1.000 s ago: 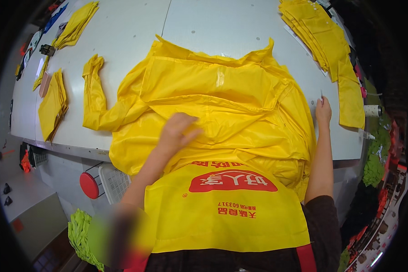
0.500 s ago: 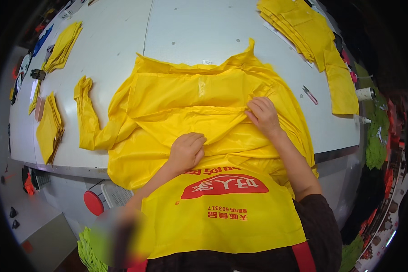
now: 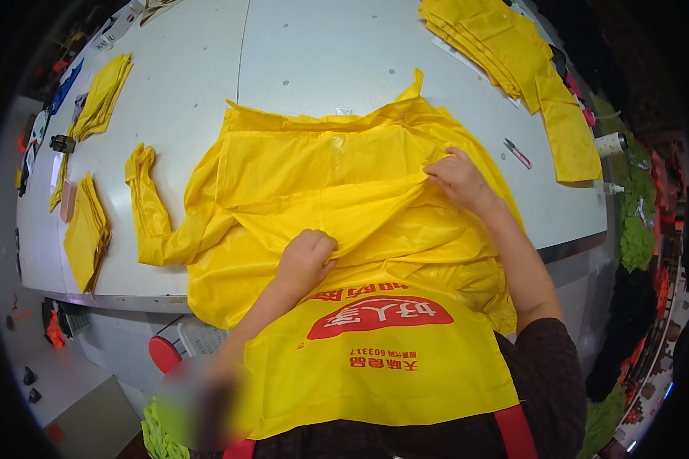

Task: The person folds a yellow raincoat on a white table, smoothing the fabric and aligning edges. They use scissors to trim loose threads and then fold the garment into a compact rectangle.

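Note:
A large yellow jacket (image 3: 283,164) of thin, shiny cloth lies spread in front of me, one sleeve bent out to the left. With my right hand (image 3: 461,180) I pinch the edge of a fabric flap and hold it taut, a little above the layers beneath. My left hand (image 3: 308,256) is closed on the same flap nearer to me, its fingertips partly hidden in the folds. Over the near edge of the table the cloth hangs toward the yellow apron (image 3: 383,382) that I wear.
The jacket lies on a pale table (image 3: 306,46). Small snips (image 3: 517,153) are at the right. Folded yellow pieces (image 3: 505,53) are stacked far right, with more yellow pieces (image 3: 88,233) at the left. A thread spool (image 3: 610,144) sits by the right edge; a red stool (image 3: 164,353) stands below.
My right hand has drawn the flap's edge slightly up and right, pulling it tauter. My left hand has shifted slightly left and its fingers are more tightly closed.

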`<state>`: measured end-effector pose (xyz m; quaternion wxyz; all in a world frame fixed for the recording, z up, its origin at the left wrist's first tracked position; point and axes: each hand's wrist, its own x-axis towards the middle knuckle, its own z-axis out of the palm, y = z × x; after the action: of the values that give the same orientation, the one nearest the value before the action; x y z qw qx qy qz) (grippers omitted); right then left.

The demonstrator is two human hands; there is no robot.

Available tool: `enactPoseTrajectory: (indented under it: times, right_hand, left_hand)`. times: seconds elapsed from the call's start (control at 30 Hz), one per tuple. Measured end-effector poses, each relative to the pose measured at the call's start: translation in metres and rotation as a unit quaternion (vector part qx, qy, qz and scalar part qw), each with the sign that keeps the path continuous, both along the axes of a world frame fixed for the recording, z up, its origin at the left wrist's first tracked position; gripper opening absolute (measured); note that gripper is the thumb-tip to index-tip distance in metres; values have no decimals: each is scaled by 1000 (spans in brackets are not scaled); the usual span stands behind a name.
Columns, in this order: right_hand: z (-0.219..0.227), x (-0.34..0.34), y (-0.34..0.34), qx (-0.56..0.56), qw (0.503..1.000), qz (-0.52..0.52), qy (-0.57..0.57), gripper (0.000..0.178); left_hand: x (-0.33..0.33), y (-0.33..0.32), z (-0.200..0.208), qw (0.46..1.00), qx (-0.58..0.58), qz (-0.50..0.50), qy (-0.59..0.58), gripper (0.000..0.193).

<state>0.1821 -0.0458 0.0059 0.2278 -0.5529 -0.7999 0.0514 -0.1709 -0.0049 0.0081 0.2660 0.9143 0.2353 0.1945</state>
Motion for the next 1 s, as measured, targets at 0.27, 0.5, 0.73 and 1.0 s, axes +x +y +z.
enactPoseTrajectory:
  times: [0.27,0.5,0.73,1.0]
  right_hand:
    - [22,2,5,-132,952,-162,-224,5]
    - [5,-118,-2,-62,996,-44,-45,44]
    - [-53,-96,-25,7,985,-146,90,59]
    - [-72,-67,-19,-5,626,-428,652,64]
  left_hand:
    - [5,-15,-26,987,-19,-154,35,18]
    - [23,12,-24,986,-129,-56,90,36]
    - [22,23,-51,985,72,-15,157,61]
    - [97,15,-55,995,94,-27,20,56]
